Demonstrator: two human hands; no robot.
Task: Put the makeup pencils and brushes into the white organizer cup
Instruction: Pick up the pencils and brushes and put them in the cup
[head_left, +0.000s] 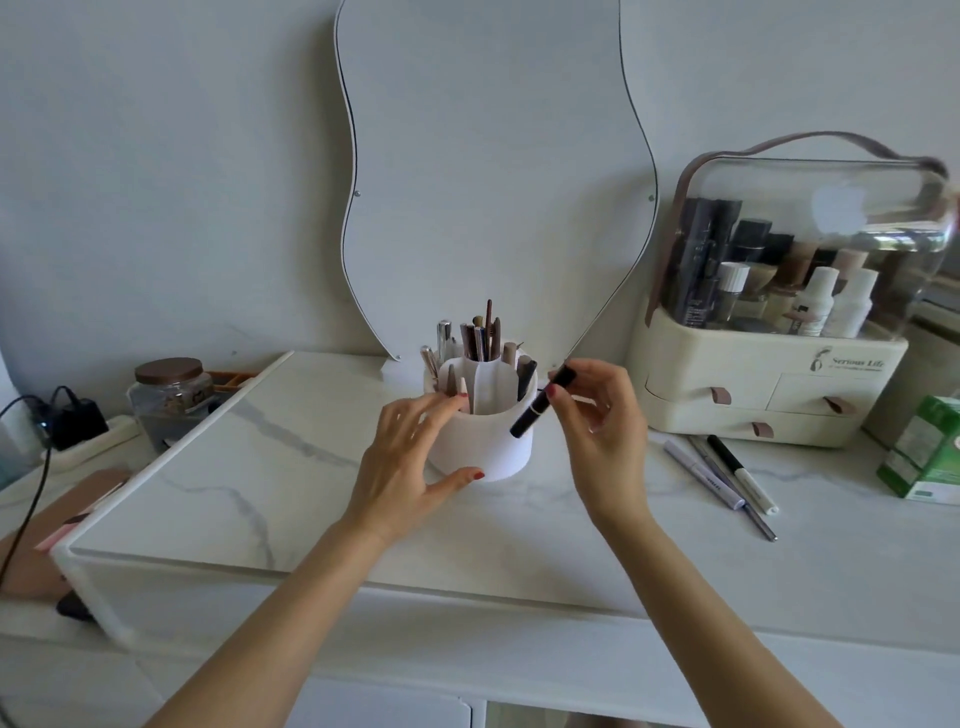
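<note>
The white organizer cup (493, 447) stands mid-table on the marble top, with several pencils and brushes (480, 338) upright in its compartments. My left hand (415, 457) wraps its left side, thumb at the base and fingers at the rim. Just right of the cup, my right hand (602, 421) pinches a black makeup pencil (540, 402), tilted, its lower end in front of the cup's right rim. Three more pencils (727, 475) lie on the table to the right, in front of the cream case.
A cream cosmetics case (769, 395) with a clear lid stands at the right. A green box (930, 457) is at the far right. A wavy mirror (493, 171) leans behind the cup. A jar (171, 400) and a power strip with cable (72, 431) sit left.
</note>
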